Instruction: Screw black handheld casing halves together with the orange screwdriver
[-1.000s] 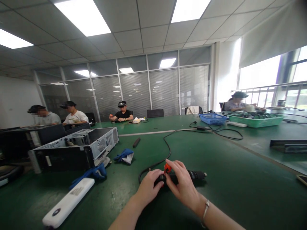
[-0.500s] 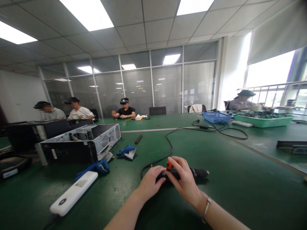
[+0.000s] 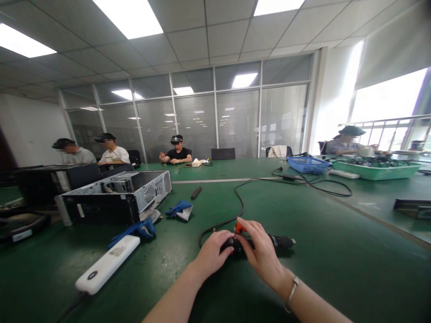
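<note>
At lower centre, the black corded tool (image 3: 281,242) is held flat on the table (image 3: 336,278), seemingly for steadiness, its rear clasped by the left hand (image 3: 213,254), its middle by the right hand (image 3: 261,256)

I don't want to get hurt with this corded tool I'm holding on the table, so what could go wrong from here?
Your right hand sits by the orange switch while the left hand also grips the black tool; if powered, a bump might start it. The black cable loops loose across the table and could snag.
</note>
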{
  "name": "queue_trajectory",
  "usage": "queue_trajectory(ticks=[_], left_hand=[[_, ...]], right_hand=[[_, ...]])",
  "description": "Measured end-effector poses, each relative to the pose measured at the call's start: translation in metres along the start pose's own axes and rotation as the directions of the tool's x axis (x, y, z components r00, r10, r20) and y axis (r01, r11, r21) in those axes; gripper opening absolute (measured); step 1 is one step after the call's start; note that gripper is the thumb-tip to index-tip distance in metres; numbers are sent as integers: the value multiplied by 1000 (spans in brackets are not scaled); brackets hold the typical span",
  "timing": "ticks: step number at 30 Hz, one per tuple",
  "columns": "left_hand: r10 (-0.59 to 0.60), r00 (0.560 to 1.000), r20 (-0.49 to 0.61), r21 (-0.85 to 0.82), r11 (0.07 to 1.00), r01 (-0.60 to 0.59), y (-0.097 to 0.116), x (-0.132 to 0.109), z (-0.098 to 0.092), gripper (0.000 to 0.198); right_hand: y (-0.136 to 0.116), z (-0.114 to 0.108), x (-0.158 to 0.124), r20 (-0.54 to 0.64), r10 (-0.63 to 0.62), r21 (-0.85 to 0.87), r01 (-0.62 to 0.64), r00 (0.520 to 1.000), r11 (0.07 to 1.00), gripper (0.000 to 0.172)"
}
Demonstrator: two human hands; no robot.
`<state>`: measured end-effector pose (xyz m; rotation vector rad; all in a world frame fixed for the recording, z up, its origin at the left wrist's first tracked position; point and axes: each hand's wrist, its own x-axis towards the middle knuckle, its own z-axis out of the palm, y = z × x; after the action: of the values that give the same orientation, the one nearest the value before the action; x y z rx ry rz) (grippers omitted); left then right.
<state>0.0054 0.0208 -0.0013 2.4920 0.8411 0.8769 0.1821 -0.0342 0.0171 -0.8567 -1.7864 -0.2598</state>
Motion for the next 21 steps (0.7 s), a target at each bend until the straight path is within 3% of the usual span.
queue_trajectory(ticks=[8,13,18,21], left_hand=[[4,1000,-16,9,1000,-4,-4,0,2,32],[10,1000,12,33,999,-10,-4,-1,1,32],[-177,982,-61,150,971,184,-10,-2,2,61],[-253,967,-11,192,949,250,-11,-1,-1,48]], right_hand=[[0,2,0,-60,-68,-23,66,996,998,51],[0,3,-3,-25,-23,2,23,999,1000,58],[3,1,-2,-30,-17,-55,16,999,998,54],[3,0,-1,-24,22,-22,-23,999,1000,57]])
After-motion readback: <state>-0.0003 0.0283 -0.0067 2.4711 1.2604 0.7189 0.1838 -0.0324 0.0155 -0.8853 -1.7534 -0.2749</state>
